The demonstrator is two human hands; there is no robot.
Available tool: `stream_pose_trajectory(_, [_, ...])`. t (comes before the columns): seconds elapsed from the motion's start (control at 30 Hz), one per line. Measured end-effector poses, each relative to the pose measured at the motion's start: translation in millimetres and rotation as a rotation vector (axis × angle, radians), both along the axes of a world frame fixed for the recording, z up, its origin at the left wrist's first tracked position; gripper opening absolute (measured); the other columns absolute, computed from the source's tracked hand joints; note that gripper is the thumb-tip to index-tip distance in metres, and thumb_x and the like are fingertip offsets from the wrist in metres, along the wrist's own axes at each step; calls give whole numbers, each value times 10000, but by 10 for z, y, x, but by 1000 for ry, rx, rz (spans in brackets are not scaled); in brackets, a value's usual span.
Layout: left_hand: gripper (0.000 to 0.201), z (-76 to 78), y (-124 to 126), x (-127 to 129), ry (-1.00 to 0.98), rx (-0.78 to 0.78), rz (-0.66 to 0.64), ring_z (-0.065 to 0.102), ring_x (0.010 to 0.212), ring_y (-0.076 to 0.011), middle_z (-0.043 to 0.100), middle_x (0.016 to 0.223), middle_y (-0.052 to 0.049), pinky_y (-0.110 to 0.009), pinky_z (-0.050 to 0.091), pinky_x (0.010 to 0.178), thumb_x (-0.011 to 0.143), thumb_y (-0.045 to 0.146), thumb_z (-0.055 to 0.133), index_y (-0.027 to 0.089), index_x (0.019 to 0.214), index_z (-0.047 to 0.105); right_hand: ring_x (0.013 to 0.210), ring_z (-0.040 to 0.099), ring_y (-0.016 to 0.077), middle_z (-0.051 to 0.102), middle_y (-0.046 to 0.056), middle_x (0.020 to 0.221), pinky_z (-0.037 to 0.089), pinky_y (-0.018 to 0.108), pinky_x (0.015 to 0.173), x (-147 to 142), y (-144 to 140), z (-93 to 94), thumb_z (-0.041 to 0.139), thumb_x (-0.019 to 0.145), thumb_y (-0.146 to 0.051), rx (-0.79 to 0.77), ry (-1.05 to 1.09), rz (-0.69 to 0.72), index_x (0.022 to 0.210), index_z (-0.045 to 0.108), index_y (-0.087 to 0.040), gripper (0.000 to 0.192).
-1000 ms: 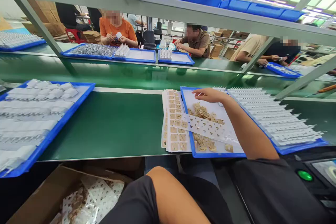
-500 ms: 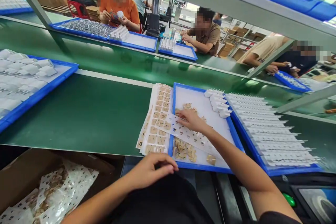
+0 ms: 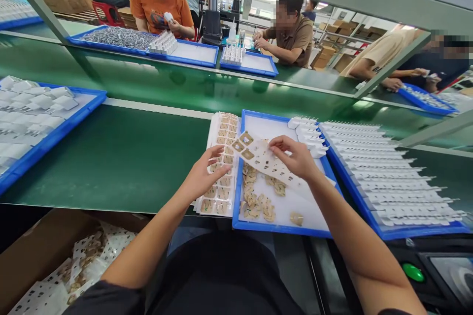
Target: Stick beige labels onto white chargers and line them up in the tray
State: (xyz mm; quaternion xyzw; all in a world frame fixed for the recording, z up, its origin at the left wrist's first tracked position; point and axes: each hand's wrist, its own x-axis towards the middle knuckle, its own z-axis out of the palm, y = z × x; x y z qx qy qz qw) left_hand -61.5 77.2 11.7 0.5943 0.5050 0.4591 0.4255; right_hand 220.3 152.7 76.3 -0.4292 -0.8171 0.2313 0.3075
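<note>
My right hand (image 3: pixel 295 158) grips a white backing sheet (image 3: pixel 263 157) that carries a few tan square stickers and many bare slots, lifted over a blue tray (image 3: pixel 284 228). Loose tan sticker pieces (image 3: pixel 258 202) lie in that tray. My left hand (image 3: pixel 204 173) hovers with spread fingers over a stack of full sticker sheets (image 3: pixel 221 157) lying left of the tray, fingertips close to the lifted sheet's left end; whether it touches is unclear.
White plastic parts (image 3: pixel 388 177) lie in rows in a blue tray at right, another tray of white parts (image 3: pixel 33 113) at left. A cardboard box (image 3: pixel 40 261) with used sheets sits below. A green button (image 3: pixel 413 272) is at lower right. Other people work across the green belt (image 3: pixel 121 152).
My right hand has lifted the partly emptied sheet off the tray. My left hand rose from my lap to the sheet stack. The view tilted down slightly.
</note>
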Motion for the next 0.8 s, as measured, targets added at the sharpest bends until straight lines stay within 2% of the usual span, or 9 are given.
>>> stream_pose_trajectory(0.17, [658,232,186,337,-264,-20,-177,569,1270,-285,600,1361,-148,-449,471,1053,822,402,767,221,1382,474,705,713,162,740,17,846,571,280,678,187,-318,542,624,936,-278,213,30,-72,970,683,-227,85])
stream_pose_trajectory(0.3, [607,487,-58,569,-477,-8,-395,632,1187,-254,658,1289,-119,-395,512,1007,841,365,777,227,1359,494,547,705,154,738,7,791,563,257,537,319,-922,935,657,950,-332,182,-70,-188,1033,688,-274,105])
stream_pose_trajectory(0.4, [491,582,-309,667,-580,-59,-523,681,1094,-245,716,1172,-93,-376,551,962,848,361,779,206,1273,588,505,709,169,753,23,826,565,255,464,394,-1383,996,653,953,-369,103,-94,-239,1075,675,-297,143])
stream_pose_trajectory(0.5, [301,518,-416,725,-587,-213,-526,724,837,-212,753,932,-72,-334,601,780,861,406,753,154,1013,687,539,729,176,758,27,891,595,246,452,425,-1651,778,657,952,-361,-71,-8,-254,1166,639,-309,220])
stream_pose_trajectory(0.6, [324,308,-356,772,-495,-301,-446,680,673,-172,722,778,-45,-296,582,659,832,444,769,140,914,690,649,752,186,757,43,990,631,271,504,366,-1691,371,624,974,-330,-126,56,-342,1318,566,-317,349])
stream_pose_trajectory(0.63, [343,224,-321,785,-460,-302,-414,675,683,-171,717,778,-43,-288,575,656,822,452,775,140,938,692,699,753,187,745,61,1073,647,293,553,320,-1668,225,616,977,-311,-60,41,-385,1334,566,-312,360])
stream_pose_trajectory(0.7, [392,77,-265,801,-405,-304,-380,676,724,-178,724,824,-52,-283,566,663,821,473,768,142,1017,692,936,734,233,687,98,1225,661,401,785,194,-1595,-36,595,979,-262,174,16,-428,1277,628,-299,301])
stream_pose_trajectory(0.73, [417,24,-249,802,-388,-307,-375,678,743,-182,731,858,-60,-283,563,666,822,484,762,142,1050,689,1046,699,266,673,104,1224,633,456,880,120,-1554,-142,608,967,-241,276,-7,-427,1240,660,-299,284])
stream_pose_trajectory(0.8, [450,-27,-246,794,-386,-322,-380,679,767,-188,744,912,-76,-281,555,664,814,502,761,140,1070,687,1087,653,289,664,109,1159,585,499,937,-29,-1476,-295,640,945,-213,393,-27,-420,1202,695,-295,276])
